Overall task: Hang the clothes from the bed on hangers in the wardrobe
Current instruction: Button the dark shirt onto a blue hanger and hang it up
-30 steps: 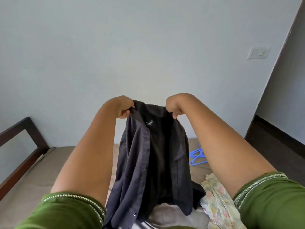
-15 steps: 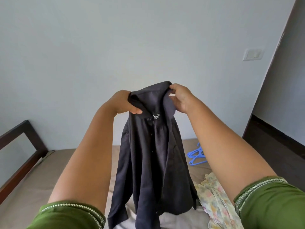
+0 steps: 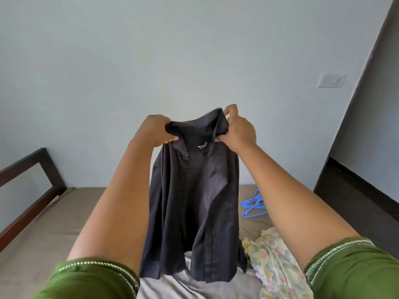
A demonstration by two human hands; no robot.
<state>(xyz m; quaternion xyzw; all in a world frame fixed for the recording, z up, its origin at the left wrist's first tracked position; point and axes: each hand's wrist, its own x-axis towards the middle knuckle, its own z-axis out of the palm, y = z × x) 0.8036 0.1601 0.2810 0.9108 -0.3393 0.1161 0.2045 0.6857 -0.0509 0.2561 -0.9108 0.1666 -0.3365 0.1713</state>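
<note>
The room was evenly lit by soft daylight, brightest on the wall (image 3: 151,61), which read pale blue-grey with no glare. Shadows were faint; the shirt (image 3: 192,201) stayed very dark, its folds barely readable, though the small white label at the collar was legible as print without clear letters. Wide-angle distortion bent the door frame (image 3: 364,87) at the right and splayed the forearms outward toward the lower corners. The sleeves (image 3: 356,270) nearest the lens were soft, and the switch (image 3: 331,80) was slightly blurred.
</note>
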